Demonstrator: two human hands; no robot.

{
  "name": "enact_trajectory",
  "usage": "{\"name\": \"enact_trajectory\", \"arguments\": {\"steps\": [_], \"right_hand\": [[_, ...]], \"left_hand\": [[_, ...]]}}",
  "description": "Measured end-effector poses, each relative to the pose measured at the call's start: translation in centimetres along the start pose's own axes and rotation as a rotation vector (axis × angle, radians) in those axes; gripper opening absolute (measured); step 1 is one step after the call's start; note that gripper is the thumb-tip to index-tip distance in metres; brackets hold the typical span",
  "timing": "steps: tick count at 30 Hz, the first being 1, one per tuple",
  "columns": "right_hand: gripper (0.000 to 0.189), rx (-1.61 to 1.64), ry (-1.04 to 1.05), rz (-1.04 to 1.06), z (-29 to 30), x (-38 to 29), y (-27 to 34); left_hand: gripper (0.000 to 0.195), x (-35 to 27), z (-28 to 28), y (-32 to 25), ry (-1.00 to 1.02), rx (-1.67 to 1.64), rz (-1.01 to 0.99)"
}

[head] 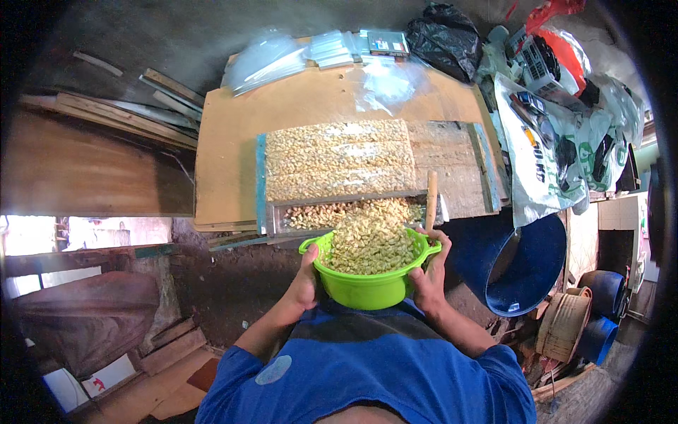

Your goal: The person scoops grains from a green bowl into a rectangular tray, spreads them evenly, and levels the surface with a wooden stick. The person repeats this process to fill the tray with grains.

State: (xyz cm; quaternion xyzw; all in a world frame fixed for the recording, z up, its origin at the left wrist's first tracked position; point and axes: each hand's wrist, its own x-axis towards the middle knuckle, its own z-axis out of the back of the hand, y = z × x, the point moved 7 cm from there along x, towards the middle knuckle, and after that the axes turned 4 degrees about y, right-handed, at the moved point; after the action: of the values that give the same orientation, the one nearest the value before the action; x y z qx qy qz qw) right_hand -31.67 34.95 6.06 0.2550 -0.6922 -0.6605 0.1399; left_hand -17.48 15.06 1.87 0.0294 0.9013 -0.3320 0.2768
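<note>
Both my left hand (308, 275) and my right hand (431, 262) grip the side handles of a bright green plastic basin (365, 290). It is tilted away from me, and pale yellow nut-like pieces (371, 244) spill over its far rim. They heap into an open compartment at the front of a wooden mould (450, 153). Some pieces in that compartment (307, 216) look browner. Behind it, several rows of packed pieces (339, 159) lie under shiny clear film. A wooden stick (432, 196) rests at the compartment's right end, just beyond my right hand.
The mould lies on a wooden tabletop (228, 153). Stacks of clear plastic bags (267, 66) and a black plastic bag (445, 40) stand along its far edge. White plastic sacks (535, 175) hang at the right, above a blue drum (524, 265). Wooden planks (122, 124) lie left.
</note>
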Motion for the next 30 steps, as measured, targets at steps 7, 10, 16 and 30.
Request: {"name": "enact_trajectory", "arguments": {"steps": [7,10,16,30], "right_hand": [[0.115,0.026,0.054,0.031,-2.9,0.6,-0.3],[0.112,-0.003,0.024,0.139,-4.2,0.0,0.5],[0.115,0.012,0.061,0.037,-6.9,0.6,-0.5],[0.113,0.007,0.107,0.011,-11.2,0.8,-0.6]], "left_hand": [[0.078,-1.0,1.9,-2.2,0.085,-0.037,-0.033],[0.079,-2.3,2.8,-2.6,0.009,-0.037,-0.058],[0.077,-3.0,4.8,-4.2,0.035,-0.001,-0.059],[0.076,-4.6,7.6,-6.7,0.044,-0.009,-0.117]]}}
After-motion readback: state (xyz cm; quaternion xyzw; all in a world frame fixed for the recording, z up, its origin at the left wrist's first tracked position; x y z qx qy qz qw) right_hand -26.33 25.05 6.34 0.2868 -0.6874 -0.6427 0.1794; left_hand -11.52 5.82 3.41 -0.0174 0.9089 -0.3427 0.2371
